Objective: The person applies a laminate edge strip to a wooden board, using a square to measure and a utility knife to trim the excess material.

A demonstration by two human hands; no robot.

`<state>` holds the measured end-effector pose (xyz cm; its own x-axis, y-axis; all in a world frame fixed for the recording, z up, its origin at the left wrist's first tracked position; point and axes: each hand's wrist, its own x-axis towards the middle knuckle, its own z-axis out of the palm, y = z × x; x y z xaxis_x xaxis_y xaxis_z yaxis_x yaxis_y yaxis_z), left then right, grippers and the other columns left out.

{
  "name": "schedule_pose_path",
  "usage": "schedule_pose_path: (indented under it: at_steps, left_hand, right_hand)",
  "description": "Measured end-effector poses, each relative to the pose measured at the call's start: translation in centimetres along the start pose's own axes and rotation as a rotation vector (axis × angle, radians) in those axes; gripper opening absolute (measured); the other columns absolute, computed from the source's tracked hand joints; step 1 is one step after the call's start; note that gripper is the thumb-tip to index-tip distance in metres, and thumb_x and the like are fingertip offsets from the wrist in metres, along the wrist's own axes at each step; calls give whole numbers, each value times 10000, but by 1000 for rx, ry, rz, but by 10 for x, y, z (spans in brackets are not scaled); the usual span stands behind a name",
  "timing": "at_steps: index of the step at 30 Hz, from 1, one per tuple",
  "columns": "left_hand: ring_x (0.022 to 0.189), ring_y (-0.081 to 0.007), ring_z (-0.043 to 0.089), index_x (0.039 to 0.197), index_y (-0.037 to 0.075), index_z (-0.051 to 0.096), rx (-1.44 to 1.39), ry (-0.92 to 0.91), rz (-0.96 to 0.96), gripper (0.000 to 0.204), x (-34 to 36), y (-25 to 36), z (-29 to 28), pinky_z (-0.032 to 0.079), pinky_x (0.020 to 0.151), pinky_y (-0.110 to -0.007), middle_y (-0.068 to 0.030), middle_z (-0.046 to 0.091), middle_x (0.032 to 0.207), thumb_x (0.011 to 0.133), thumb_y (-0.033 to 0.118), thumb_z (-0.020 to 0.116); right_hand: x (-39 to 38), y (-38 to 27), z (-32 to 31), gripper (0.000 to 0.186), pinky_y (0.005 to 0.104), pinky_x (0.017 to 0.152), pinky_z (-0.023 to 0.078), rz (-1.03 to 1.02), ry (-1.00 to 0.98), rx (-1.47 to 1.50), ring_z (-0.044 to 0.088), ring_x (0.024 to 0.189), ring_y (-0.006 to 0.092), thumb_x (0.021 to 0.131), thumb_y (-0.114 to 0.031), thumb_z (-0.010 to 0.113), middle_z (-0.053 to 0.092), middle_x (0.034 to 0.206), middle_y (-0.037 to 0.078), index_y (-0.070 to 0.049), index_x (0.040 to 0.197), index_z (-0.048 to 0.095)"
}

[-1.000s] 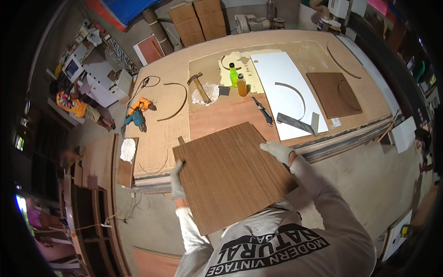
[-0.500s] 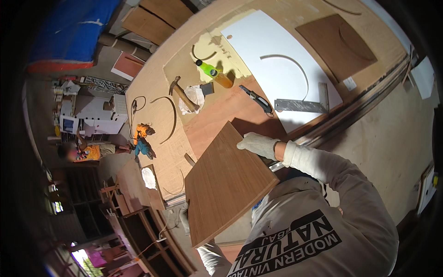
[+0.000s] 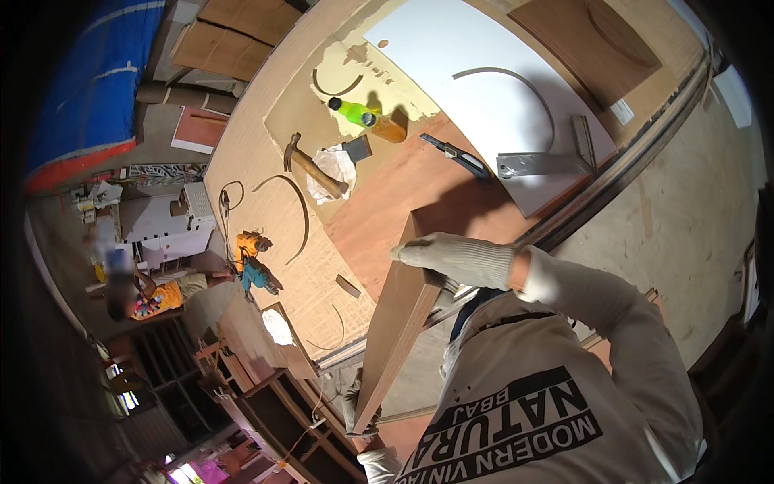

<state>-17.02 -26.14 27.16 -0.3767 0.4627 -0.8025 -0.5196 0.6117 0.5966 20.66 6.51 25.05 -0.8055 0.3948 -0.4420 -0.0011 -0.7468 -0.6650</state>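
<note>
A brown wood-faced board (image 3: 393,310) is tilted steeply between my two gloved hands, its long edge and a narrow part of its face showing. My right hand (image 3: 455,256) is closed over the upper end, the fingers lying across the board's corner. Down at the lower end, my left hand (image 3: 352,403) grips the other edge, partly hidden behind the board. Beyond the board, on the worktable (image 3: 266,234), lie a utility knife (image 3: 456,156) and a claw hammer (image 3: 316,167) with its handle on a white cloth (image 3: 343,165) beside a dark block (image 3: 357,148).
A green-topped bottle of amber liquid (image 3: 367,121) lies near the hammer. A metal try square (image 3: 544,165) and a curved strip (image 3: 516,81) rest on a white panel (image 3: 435,40). An orange-and-teal power tool (image 3: 256,262) sits at the table's left edge. Another person (image 3: 165,298) is farther left.
The board has turned from showing its broad face to nearly edge-on, its lower end swinging right. Both hands keep hold of it. The view has shifted slightly.
</note>
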Motion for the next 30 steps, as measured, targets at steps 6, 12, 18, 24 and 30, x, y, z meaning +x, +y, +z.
schedule_pose_path:
  at_steps: [6,12,18,24,30]
  left_hand:
    - [544,-130,676,1387,20,655,-105,-31,-120,391,3,25,6,517,410,-233,-77,761,926,1058,229,678]
    - [639,-190,570,1317,-50,556,-426,-112,-180,404,8,55,-31,493,451,-264,-234,630,1006,1119,294,482]
    - [755,-205,726,1321,17,673,454,10,7,442,-9,119,-16,612,705,-341,-138,764,985,1031,351,670]
    - [1193,-282,722,1571,51,542,631,-123,464,1094,-95,167,106,636,909,-400,-157,730,1328,736,679,864]
    - [1020,-374,752,1609,24,458,1741,-40,626,873,-58,128,269,601,868,-418,-265,728,1195,862,187,879]
  right_hand:
    - [-25,-15,28,730,296,745,550,-374,69,-412,640,797,135,1073,-476,652,658,920,38,-111,1654,401]
    - [8,-60,53,650,473,871,597,-681,492,-1336,733,993,323,933,-670,709,682,1077,171,-139,1304,654]
    - [76,-47,27,613,422,866,580,-851,132,-808,721,989,293,938,-647,726,681,1043,108,-72,1138,648]
    - [74,-16,35,627,399,821,573,-1080,219,-727,732,959,278,867,-625,792,697,1033,93,-76,1132,645]
    - [45,2,12,537,465,878,556,-1113,148,-668,694,1014,355,873,-468,858,660,1074,122,-101,1206,651]
